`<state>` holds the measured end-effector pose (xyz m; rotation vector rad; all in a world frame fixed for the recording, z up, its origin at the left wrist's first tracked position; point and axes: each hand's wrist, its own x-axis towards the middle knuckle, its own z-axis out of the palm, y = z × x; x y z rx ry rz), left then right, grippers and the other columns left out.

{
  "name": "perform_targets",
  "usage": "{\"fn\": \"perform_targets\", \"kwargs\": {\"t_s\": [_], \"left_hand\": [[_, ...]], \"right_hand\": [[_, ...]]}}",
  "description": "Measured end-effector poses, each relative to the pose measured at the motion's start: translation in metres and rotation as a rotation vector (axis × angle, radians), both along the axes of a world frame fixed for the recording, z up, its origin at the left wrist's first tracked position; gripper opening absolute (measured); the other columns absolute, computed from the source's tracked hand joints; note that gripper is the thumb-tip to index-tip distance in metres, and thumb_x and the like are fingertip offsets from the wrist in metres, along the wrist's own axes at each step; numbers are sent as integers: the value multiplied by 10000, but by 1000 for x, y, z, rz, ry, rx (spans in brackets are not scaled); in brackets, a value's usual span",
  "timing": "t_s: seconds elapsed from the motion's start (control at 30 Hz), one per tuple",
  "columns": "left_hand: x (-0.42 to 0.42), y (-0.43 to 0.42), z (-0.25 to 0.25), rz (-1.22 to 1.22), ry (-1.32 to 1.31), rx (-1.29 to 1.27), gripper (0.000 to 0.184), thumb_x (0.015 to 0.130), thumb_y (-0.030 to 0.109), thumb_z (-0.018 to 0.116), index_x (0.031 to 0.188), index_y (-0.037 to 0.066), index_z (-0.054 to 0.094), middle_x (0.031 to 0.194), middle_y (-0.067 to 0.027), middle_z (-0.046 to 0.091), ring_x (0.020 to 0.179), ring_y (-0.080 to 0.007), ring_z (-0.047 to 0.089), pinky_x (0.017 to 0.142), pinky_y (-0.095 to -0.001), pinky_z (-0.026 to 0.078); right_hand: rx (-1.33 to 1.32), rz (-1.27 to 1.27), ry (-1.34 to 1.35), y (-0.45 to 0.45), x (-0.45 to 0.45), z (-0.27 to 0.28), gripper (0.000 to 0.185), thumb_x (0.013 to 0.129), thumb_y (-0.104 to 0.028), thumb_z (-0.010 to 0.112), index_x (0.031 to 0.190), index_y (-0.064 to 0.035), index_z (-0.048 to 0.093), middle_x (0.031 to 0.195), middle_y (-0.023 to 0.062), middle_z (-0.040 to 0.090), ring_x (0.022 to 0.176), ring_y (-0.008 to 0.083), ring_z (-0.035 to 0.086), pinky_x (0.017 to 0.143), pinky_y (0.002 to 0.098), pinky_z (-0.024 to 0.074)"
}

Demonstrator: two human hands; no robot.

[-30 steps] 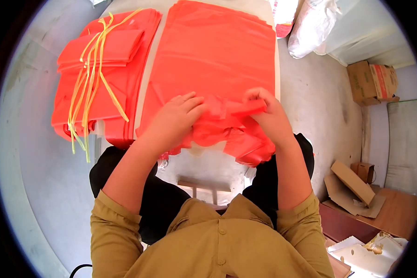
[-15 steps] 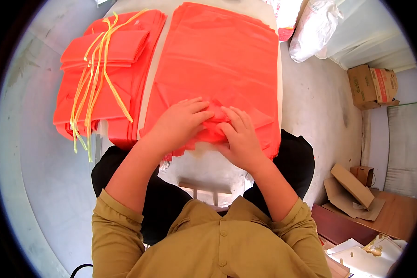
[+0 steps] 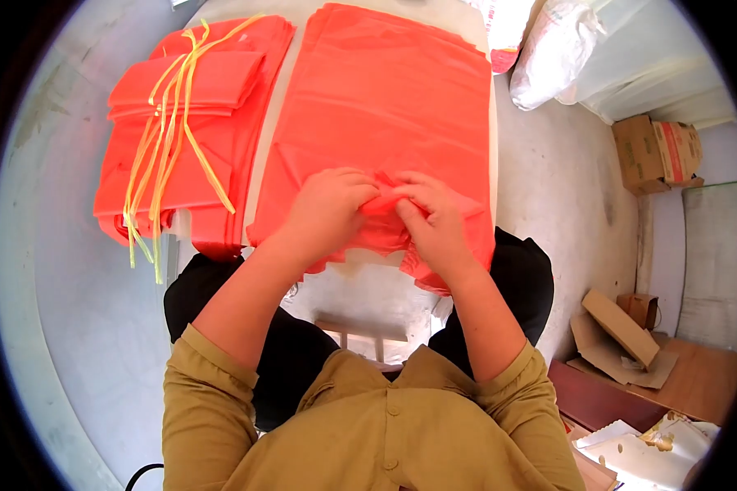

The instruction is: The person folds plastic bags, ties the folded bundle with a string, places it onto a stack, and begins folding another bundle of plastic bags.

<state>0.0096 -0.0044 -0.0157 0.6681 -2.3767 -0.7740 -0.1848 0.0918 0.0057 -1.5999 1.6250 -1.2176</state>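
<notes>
A stack of red plastic bags lies flat on the table before me. My left hand and my right hand meet over its near edge. Between them the fingers of both hands pinch a bunched part of the top red plastic bag. The bag's cut near edge hangs below my right hand, past the table's front. To the left sits a second pile of red plastic bags, partly folded, with several yellow ties draped over it.
The pale table top shows between the two piles. On the floor at right are a white sack, a cardboard box and an opened cardboard carton. My knees are under the table's front edge.
My fingers have drawn closer together and now pinch the plastic. The near edge of the bag has dropped lower beneath my right hand. The left pile has not moved.
</notes>
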Motion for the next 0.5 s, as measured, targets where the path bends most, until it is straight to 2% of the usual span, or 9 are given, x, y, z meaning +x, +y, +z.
{"fn": "perform_targets", "kwargs": {"t_s": [0.07,0.13,0.23,0.27,0.33,0.37,0.43,0.5], "left_hand": [[-4,-1,-10,55,73,-20,226,781,19,721,1006,23,738,1022,-145,741,1054,-363,688,883,-459,545],[-4,-1,-8,88,95,185,177,835,41,713,1009,17,729,1016,-153,737,1039,-374,681,883,-439,546],[-5,-1,3,145,66,415,140,933,93,692,1047,20,729,1004,-160,734,988,-359,687,865,-409,549],[-6,0,5,166,45,479,140,968,114,684,1064,23,731,999,-161,734,966,-349,692,855,-398,550],[-6,-1,5,145,57,603,170,1025,119,663,1121,-2,736,1016,-108,751,960,-212,686,868,-339,547],[-6,-1,5,135,62,664,186,1054,121,653,1149,-14,738,1025,-81,760,957,-143,684,874,-309,546],[-6,0,9,152,98,730,197,1061,127,648,1158,-16,741,1015,-60,763,954,-122,678,870,-302,546],[-7,0,7,155,121,763,202,1065,132,644,1159,-19,742,1002,-42,759,944,-107,670,859,-298,546]], "right_hand": [[21,-114,-76,5,-12,3,209,989,-86,691,1177,2,714,1262,122,699,1160,232,652,1034,354,500],[96,-270,-108,15,-41,5,230,1009,-90,673,1216,8,692,1238,108,702,1142,199,655,1042,334,494],[210,-300,-154,40,-68,3,248,1034,-103,651,1253,14,668,1242,80,691,1164,177,636,1047,315,489],[137,-296,-84,46,-68,-1,250,1019,-110,661,1239,6,673,1250,96,685,1164,196,638,1014,330,506],[-8,-289,54,58,-66,-7,253,987,-123,681,1213,-9,681,1264,127,675,1164,235,641,948,361,539],[-14,-334,-30,60,-64,-10,261,982,-117,681,1220,-10,676,1258,133,676,1169,245,642,958,366,534],[-29,-421,-200,62,-60,-15,279,972,-106,681,1234,-12,666,1246,143,678,1179,266,642,978,378,525],[17,-327,75,69,-67,-15,331,959,-118,694,1267,-10,648,1257,165,678,1190,306,636,997,400,519]]}}
